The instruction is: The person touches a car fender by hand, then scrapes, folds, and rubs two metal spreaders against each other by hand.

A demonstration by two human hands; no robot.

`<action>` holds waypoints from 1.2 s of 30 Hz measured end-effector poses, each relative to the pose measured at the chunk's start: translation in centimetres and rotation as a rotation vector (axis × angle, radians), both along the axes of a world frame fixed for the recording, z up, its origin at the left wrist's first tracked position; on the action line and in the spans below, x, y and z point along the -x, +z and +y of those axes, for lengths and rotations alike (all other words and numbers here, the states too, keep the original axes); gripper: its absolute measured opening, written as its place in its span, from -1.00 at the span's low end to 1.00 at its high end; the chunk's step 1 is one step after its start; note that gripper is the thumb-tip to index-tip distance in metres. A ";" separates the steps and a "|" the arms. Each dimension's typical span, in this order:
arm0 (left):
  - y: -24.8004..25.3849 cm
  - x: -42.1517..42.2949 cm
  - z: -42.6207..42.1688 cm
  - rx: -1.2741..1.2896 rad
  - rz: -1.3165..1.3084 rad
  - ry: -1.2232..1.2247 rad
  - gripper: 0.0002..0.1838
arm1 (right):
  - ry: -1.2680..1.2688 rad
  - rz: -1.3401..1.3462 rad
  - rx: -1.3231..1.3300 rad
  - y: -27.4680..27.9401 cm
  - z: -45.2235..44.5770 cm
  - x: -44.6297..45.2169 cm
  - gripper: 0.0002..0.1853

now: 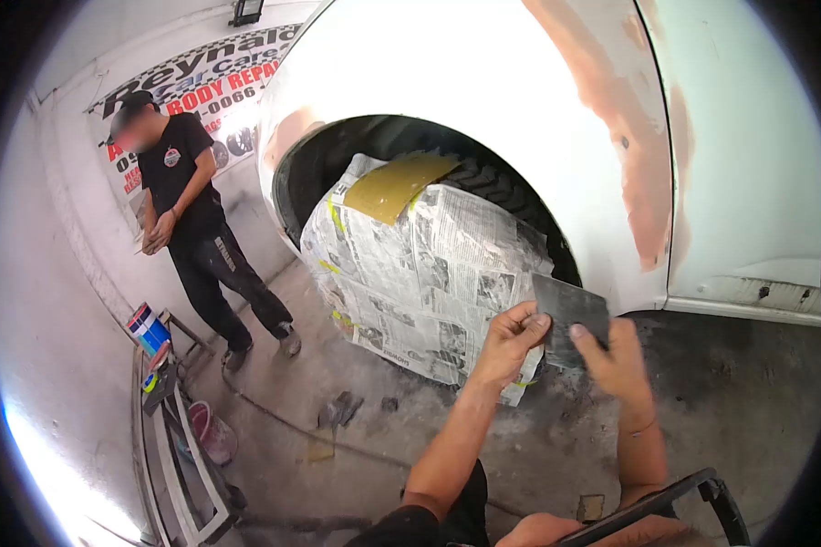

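Head camera: worn on head | faces forward and down | hands near, far wall beyond | single view

the view is bright, with white glare low at the left and a hot spot on the banner (pixel 205 109). the wheel arch (pixel 306 173) is in dark shadow; the right hand (pixel 616 365) looks slightly blurred. curved edges fade to black.

Grey floor (pixel 278 383); on it: long hose (pixel 287 423), crumpled dark scraps (pixel 340 409), tan pieces (pixel 591 508).
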State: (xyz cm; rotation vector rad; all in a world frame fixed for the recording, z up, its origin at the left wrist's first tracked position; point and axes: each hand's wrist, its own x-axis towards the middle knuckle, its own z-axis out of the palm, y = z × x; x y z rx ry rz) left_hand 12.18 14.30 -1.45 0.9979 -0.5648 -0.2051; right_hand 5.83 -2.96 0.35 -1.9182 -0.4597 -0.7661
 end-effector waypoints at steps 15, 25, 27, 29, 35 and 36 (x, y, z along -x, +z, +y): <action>0.3 2.3 -2.7 -0.439 -0.165 0.088 -0.82 | -0.637 -0.368 -0.844 -4.9 -11.0 -0.8 -0.60; 0.2 1.0 -2.2 -0.338 -0.310 0.211 -0.66 | -0.389 -0.198 -0.907 -1.9 -9.1 1.7 -0.54; 0.4 1.9 -2.8 -0.297 -0.303 0.179 -0.61 | -0.270 -0.183 -0.830 -2.2 -7.8 1.5 -0.59; 0.9 3.0 -3.2 -0.120 -0.197 0.000 -0.64 | -0.154 -0.167 -0.747 -2.8 -6.9 0.9 -0.64; 0.5 2.3 -2.2 -0.201 -0.199 -0.165 -0.73 | -0.022 -0.174 -0.700 -2.5 -4.7 0.1 -0.71; 0.6 2.3 -2.1 -0.258 -0.207 -0.067 -0.77 | -0.005 -0.198 -0.702 -2.4 -4.5 0.0 -0.72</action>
